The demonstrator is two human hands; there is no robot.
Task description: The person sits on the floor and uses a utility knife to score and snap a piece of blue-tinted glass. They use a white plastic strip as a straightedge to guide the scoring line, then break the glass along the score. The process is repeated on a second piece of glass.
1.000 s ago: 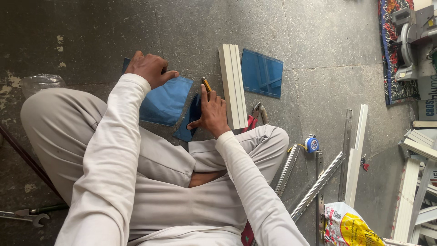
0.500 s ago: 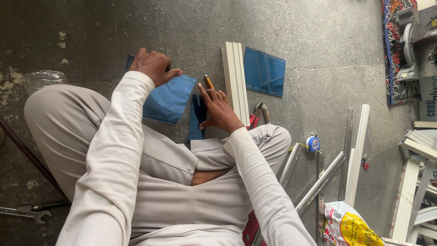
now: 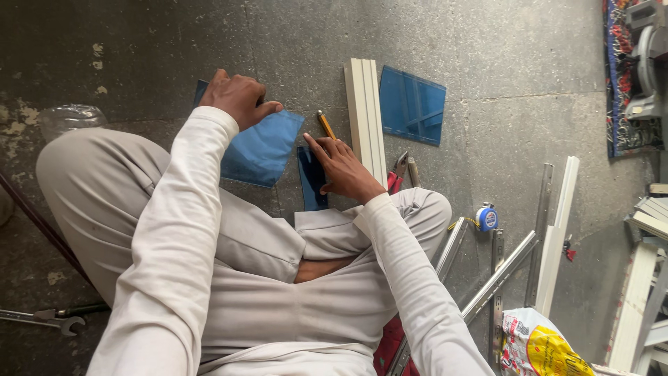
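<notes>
Glass: blue pane (image 3: 261,150) lies flat on the grey floor (image 3: 487,69), at 12 o'clock from my knees, between my two hands.
Left hand: my left hand (image 3: 238,99) rests on the pane's far left corner, fingers curled and pressed together, thumb out toward 3 o'clock, pinning the pane down.
Right hand: my right hand (image 3: 342,169) lies at 3 o'clock from the pane, fingers close together, pinching a yellow-handled cutter (image 3: 325,124) whose tip points to 11 o'clock.
Strip: narrow dark blue strip (image 3: 311,179) lies under my right hand, just beside the pane's right edge; whether they touch I cannot tell.
Profile: white profile (image 3: 365,115) lies along the floor at 3 o'clock from my right hand, running 12 to 6.
Second pane: smaller blue pane (image 3: 412,104) lies just beyond the profile, at 2 o'clock.
Pliers: red-handled pliers (image 3: 399,173) lie by my right knee.
Tape: blue tape measure (image 3: 487,218) sits at 4 o'clock, near metal rails (image 3: 497,278).
Spanner: spanner (image 3: 42,318) lies at 8 o'clock, well apart.
</notes>
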